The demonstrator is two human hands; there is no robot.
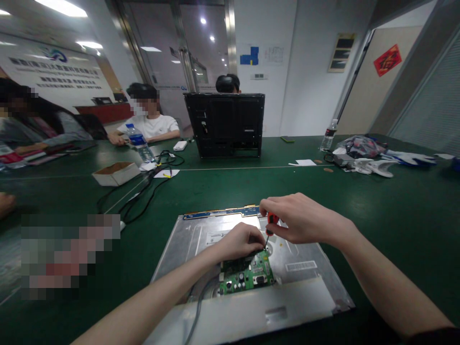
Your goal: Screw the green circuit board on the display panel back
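Observation:
A silver metal panel [305, 299] lies on the green table, with a green circuit board [247, 279] on its middle. My right hand [296, 218] grips a red and black screwdriver [272, 221], its shaft slanting down to the board's upper right corner. Close beside the tip, my left hand [242, 241] has its fingers drawn together at the board's top edge; whatever they pinch, if anything, is hidden. A narrow blue circuit strip [215, 213] runs along the panel's far edge. A grey cable [197, 311] crosses the panel's left part.
Across the green table [215, 189] stands a black monitor housing [226, 124]. An open box [117, 174], black cables [143, 196] and a tilted bottle [140, 143] are at the left. Gloves [373, 166] and another bottle [328, 136] sit at the right. Several people sit around.

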